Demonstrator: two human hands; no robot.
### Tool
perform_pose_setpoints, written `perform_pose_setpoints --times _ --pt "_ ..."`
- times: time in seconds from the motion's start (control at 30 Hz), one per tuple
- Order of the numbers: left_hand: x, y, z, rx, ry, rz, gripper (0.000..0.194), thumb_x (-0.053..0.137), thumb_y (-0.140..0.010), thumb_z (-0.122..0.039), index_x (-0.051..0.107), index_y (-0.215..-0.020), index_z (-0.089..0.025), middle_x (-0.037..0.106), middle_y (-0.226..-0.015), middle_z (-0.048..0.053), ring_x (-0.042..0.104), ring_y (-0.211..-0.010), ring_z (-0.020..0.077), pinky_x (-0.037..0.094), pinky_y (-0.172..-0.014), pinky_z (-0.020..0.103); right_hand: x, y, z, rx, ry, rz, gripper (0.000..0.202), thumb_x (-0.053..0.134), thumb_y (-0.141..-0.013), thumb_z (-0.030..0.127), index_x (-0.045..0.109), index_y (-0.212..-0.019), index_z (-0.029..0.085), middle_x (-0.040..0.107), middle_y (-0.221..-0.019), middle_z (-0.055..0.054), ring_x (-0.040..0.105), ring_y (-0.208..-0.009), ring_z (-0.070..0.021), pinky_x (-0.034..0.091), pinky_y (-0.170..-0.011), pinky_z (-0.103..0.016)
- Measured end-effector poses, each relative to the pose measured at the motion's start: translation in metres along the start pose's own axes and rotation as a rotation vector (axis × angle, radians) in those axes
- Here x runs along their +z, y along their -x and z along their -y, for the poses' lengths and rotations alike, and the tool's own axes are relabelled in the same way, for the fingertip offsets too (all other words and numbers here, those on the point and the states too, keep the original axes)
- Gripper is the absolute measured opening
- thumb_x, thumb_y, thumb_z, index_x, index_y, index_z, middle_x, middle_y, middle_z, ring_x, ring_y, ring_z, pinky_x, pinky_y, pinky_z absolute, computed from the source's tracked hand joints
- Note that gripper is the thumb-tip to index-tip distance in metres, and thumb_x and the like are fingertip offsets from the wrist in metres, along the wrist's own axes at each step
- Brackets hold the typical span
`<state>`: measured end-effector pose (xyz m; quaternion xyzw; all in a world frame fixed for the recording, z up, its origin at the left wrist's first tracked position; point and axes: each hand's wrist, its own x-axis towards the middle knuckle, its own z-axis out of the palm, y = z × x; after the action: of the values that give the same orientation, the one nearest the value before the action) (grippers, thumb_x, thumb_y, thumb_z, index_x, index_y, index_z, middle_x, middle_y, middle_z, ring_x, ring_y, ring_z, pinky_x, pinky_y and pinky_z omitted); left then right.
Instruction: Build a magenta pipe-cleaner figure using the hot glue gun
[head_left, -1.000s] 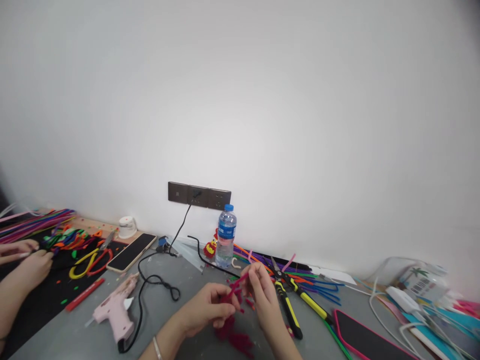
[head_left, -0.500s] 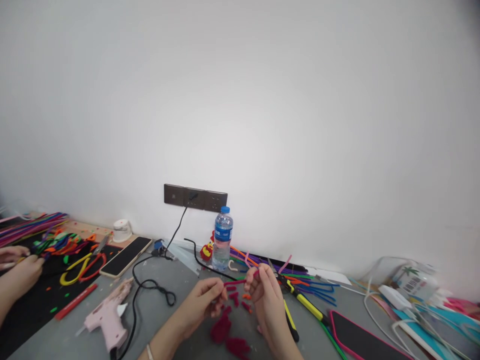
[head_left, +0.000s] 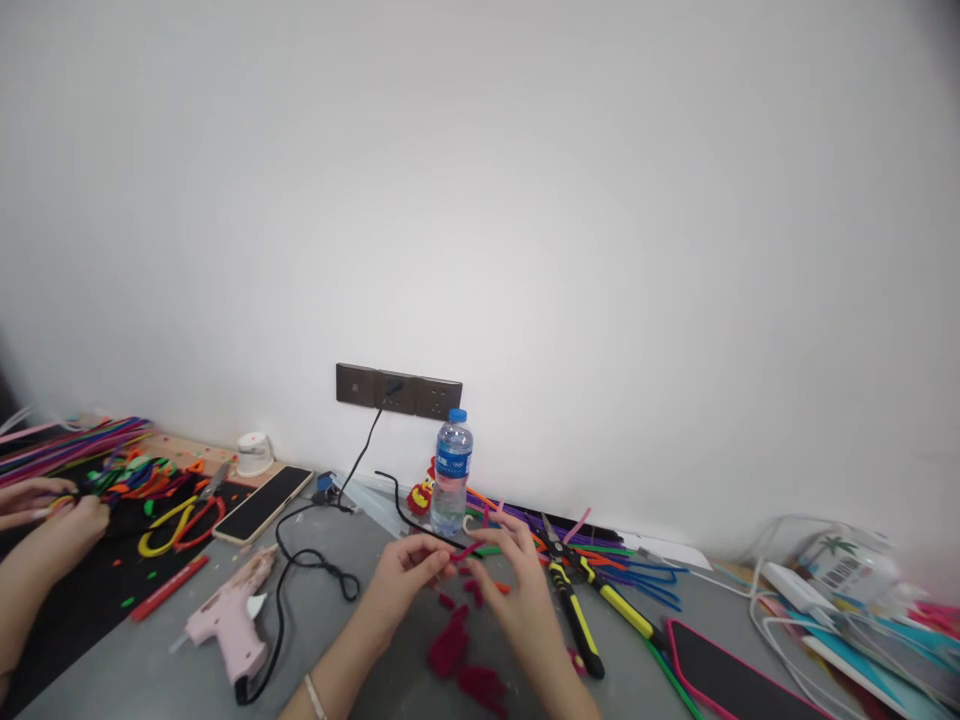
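Observation:
My left hand (head_left: 409,578) pinches a short magenta pipe cleaner (head_left: 466,551) between thumb and fingertips. Its free end points up and right toward my right hand (head_left: 517,575). The thumb and fingers of that hand are spread apart around this end, and I see no firm grip. Below my hands, fuzzy dark magenta pieces (head_left: 448,645) lie on the grey table (head_left: 390,690), with short cut bits (head_left: 474,592) near them. Black-and-yellow pliers (head_left: 576,610) lie just right of my right hand.
A water bottle (head_left: 452,480) stands behind my hands, beside a small red-and-yellow figure (head_left: 421,495). Left are a pink glue gun (head_left: 232,620), scissors (head_left: 199,515) and a phone (head_left: 264,503). A co-worker's hands (head_left: 67,520) work far left. Another phone (head_left: 731,675) lies right.
My right hand's fingers have come apart; before, they were drawn together near the pipe cleaner's right end. The left hand keeps its pinch. The whole view has shifted slightly.

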<state>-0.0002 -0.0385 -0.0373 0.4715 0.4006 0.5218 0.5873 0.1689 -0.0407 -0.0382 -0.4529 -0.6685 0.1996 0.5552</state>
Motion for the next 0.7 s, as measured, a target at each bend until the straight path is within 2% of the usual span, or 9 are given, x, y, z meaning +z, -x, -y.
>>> perform_pose_setpoints --times 0.1,0.13,0.2,0.27,0.33,0.37,0.43,0.53,0.7 --pt "0.001 0.0 0.001 -0.016 0.01 0.013 0.041 0.08 -0.061 -0.05 0.075 -0.079 -0.014 0.072 -0.064 0.005 0.061 -0.062 0.0176 0.044 -0.056 0.024 0.001 0.001 -0.004 -0.157 0.242 -0.03 0.022 0.068 -0.075 0.019 0.072 -0.092 0.031 0.049 -0.137 -0.008 0.039 -0.127 -0.0367 0.027 -0.102 -0.059" --pt "0.001 0.0 0.001 -0.014 0.005 0.018 0.04 0.08 -0.062 -0.05 0.075 -0.079 -0.014 0.072 -0.065 0.005 0.061 -0.062 0.0176 0.044 -0.056 0.024 0.001 0.001 -0.004 -0.192 0.277 -0.012 0.02 0.067 -0.076 0.017 0.072 -0.089 0.032 0.052 -0.136 -0.006 0.038 -0.128 -0.0363 0.021 -0.104 -0.062" --pt "0.0 -0.001 0.004 0.009 -0.024 0.034 0.037 0.077 -0.066 -0.049 0.075 -0.079 -0.014 0.072 -0.065 0.005 0.06 -0.06 0.0171 0.043 -0.054 0.024 0.001 0.002 -0.004 -0.22 0.262 0.055 0.019 0.064 -0.079 0.016 0.071 -0.083 0.033 0.065 -0.119 -0.003 0.049 -0.119 -0.033 0.011 -0.107 -0.064" --pt "-0.002 -0.003 0.006 0.077 -0.093 0.042 0.033 0.076 -0.069 -0.047 0.076 -0.078 -0.015 0.072 -0.065 0.006 0.06 -0.06 0.0175 0.042 -0.053 0.024 0.0 0.002 -0.002 -0.2 0.188 0.109 0.018 0.062 -0.083 0.016 0.07 -0.083 0.032 0.072 -0.094 -0.002 0.061 -0.097 -0.0283 0.019 -0.105 -0.059" --pt "-0.003 -0.004 0.007 0.178 -0.192 0.034 0.026 0.074 -0.071 -0.042 0.076 -0.075 -0.016 0.073 -0.071 0.007 0.061 -0.065 0.0195 0.043 -0.055 0.024 -0.001 0.002 0.002 -0.162 0.135 0.127 0.017 0.06 -0.085 0.018 0.07 -0.086 0.031 0.071 -0.08 -0.002 0.062 -0.078 -0.0248 0.038 -0.09 -0.048" --pt "-0.004 -0.004 0.007 0.235 -0.249 0.028 0.023 0.073 -0.073 -0.039 0.076 -0.074 -0.016 0.073 -0.073 0.008 0.062 -0.068 0.0205 0.043 -0.056 0.025 -0.001 0.003 0.004 -0.15 0.131 0.124 0.015 0.06 -0.085 0.018 0.071 -0.086 0.03 0.07 -0.076 -0.003 0.061 -0.074 -0.0243 0.042 -0.08 -0.042" --pt "-0.004 -0.003 0.007 0.345 -0.377 0.005 0.016 0.071 -0.075 -0.033 0.075 -0.071 -0.017 0.072 -0.074 0.008 0.061 -0.071 0.0211 0.043 -0.059 0.025 0.0 0.004 0.006 -0.143 0.157 0.117 0.013 0.061 -0.084 0.019 0.07 -0.083 0.028 0.068 -0.074 -0.004 0.06 -0.071 -0.024 0.042 -0.067 -0.035" --pt "-0.002 0.0 0.005 0.448 -0.568 -0.032 0.009 0.069 -0.075 -0.024 0.074 -0.069 -0.018 0.069 -0.066 0.005 0.058 -0.066 0.019 0.042 -0.061 0.026 0.002 0.006 0.008 -0.143 0.198 0.133 0.013 0.059 -0.084 0.018 0.068 -0.079 0.025 0.066 -0.072 -0.003 0.059 -0.069 -0.0218 0.04 -0.063 -0.031" --pt "0.003 0.003 0.003 0.391 -0.593 -0.008 0.011 0.058 -0.077 -0.018 0.065 -0.069 -0.017 0.06 -0.061 0.0 0.052 -0.057 0.0146 0.037 -0.054 0.023 0.008 0.011 0.007 -0.091 0.201 0.201 0.016 0.049 -0.087 0.018 0.062 -0.078 0.021 0.06 -0.067 -0.001 0.054 -0.058 -0.0167 0.037 -0.054 -0.025"
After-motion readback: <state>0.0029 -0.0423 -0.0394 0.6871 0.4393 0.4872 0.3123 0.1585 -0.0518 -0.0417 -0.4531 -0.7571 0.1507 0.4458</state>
